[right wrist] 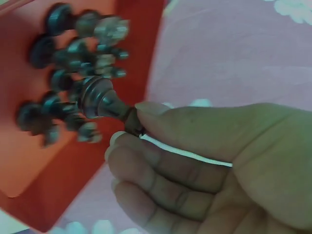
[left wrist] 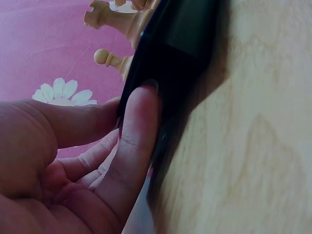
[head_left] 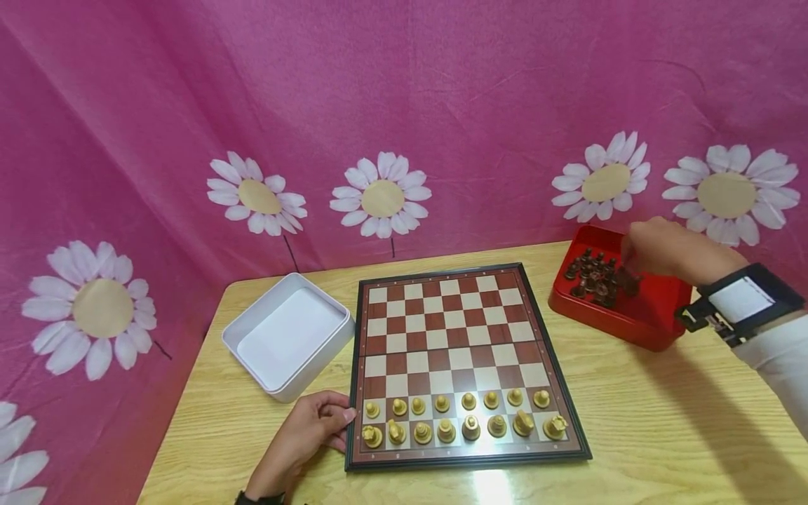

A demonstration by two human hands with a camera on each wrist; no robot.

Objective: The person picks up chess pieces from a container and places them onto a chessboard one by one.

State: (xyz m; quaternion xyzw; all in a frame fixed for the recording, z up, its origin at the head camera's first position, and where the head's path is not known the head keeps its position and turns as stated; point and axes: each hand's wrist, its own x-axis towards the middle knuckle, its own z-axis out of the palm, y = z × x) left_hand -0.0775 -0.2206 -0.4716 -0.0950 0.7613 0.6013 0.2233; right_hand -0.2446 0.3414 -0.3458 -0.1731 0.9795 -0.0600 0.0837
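Observation:
My left hand (head_left: pixel 315 426) holds the left edge of the chessboard (head_left: pixel 451 365) near its front corner; in the left wrist view the thumb and index finger (left wrist: pixel 138 122) pinch the dark rim. Light chess pieces stand in two rows on the board's near side, pawns in front of the larger ones. Over the red box (head_left: pixel 656 338), my right hand (head_left: pixel 663 245) pinches a dark chess piece (right wrist: pixel 100 100) by its upper end between thumb and fingertips, its base turned away from the palm. Its top is hidden by the fingers. Several more dark pieces (head_left: pixel 593 273) lie bunched in the box.
A white box (head_left: pixel 318 358) stands left of the board, with nothing visible inside. The wooden table (head_left: pixel 202 435) reaches back to a pink cloth (head_left: pixel 454 105) printed with daisies. The red box stands right of the board, near the table's back edge.

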